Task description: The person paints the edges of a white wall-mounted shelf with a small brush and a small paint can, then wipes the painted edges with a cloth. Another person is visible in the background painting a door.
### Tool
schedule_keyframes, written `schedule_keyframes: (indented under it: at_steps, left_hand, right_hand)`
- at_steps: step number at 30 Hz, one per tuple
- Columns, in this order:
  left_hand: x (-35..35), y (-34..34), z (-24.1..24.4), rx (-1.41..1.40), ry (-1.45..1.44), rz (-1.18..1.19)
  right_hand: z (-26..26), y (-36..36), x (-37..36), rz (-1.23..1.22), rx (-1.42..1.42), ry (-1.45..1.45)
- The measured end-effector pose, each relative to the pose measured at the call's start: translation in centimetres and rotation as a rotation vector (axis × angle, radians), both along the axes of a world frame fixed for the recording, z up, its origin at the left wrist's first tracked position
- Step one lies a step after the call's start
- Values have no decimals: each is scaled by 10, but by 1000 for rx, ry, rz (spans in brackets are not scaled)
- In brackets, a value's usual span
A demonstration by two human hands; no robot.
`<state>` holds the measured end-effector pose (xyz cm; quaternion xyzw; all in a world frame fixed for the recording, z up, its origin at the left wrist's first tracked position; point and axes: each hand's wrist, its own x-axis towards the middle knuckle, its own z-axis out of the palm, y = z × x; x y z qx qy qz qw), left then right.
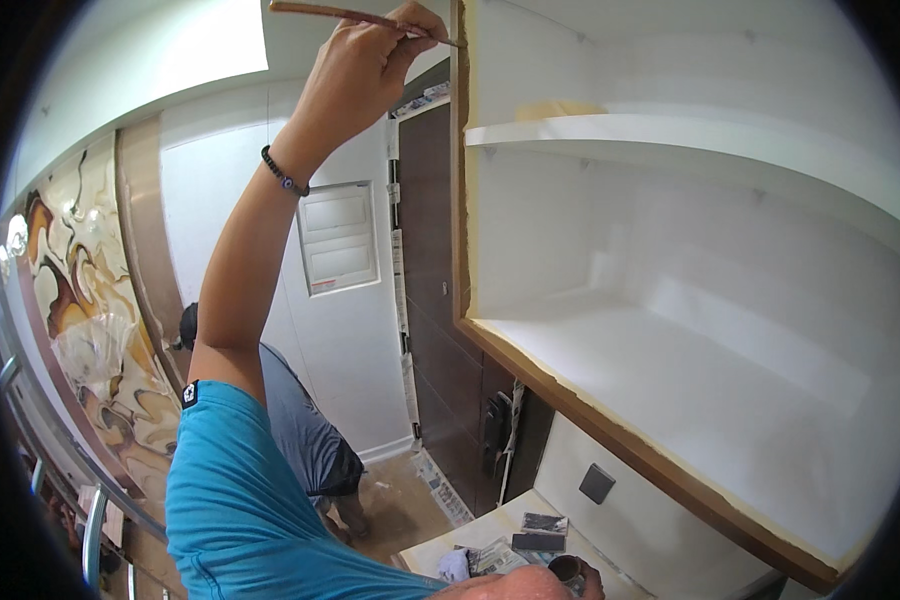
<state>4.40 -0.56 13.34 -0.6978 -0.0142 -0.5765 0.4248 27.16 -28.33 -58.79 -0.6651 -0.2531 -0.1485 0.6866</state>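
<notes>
My left hand [375, 56] is raised at the top, shut on a thin wooden paintbrush [311, 10]. The brush tip meets the brown front edge [460, 225] of a white open cabinet [720, 247]. Pale masking tape [473, 247] runs along the inside of that edge, with uneven brown paint at its border. A dark beaded bracelet [285, 174] circles my left wrist. At the bottom, my right hand [591, 582], partly cut off, grips a small cup [565, 567] with a dark inside.
A white shelf [645, 129] crosses the cabinet. Below lies a counter [435, 551] with newspaper [499, 556], a cloth [454, 564] and dark sanding blocks [538, 541]. Behind my arm, another person [300, 420] bends near a dark door [435, 300]. Metal rails [92, 536] stand at left.
</notes>
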Motion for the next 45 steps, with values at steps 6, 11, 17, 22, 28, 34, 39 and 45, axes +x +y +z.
schedule_keyframes:
  at_steps: [6,11,17,22,28,34,39,45]
  left_hand:
    - [-13,-17,-24,-94,129,-39]
    - [-27,-12,-12,-258,53,-253]
    - [-17,-20,-6,-450,106,-319]
    - [-21,8,0,-477,202,-271]
    - [-9,-11,13,-489,79,-293]
    - [-4,-6,18,-294,-59,-415]
    - [-11,-5,4,-400,27,-406]
    - [-11,-6,1,-339,-33,-366]
  right_hand:
    - [27,-25,9,239,-268,-18]
    - [23,-31,19,277,-459,-27]
    - [-2,-24,28,213,-916,112]
    - [52,-36,17,319,-557,-11]
    - [65,-40,14,341,-487,-37]
    - [71,-38,12,346,-450,-52]
    - [75,-40,12,341,-456,-55]
    - [82,-40,12,323,-429,-120]
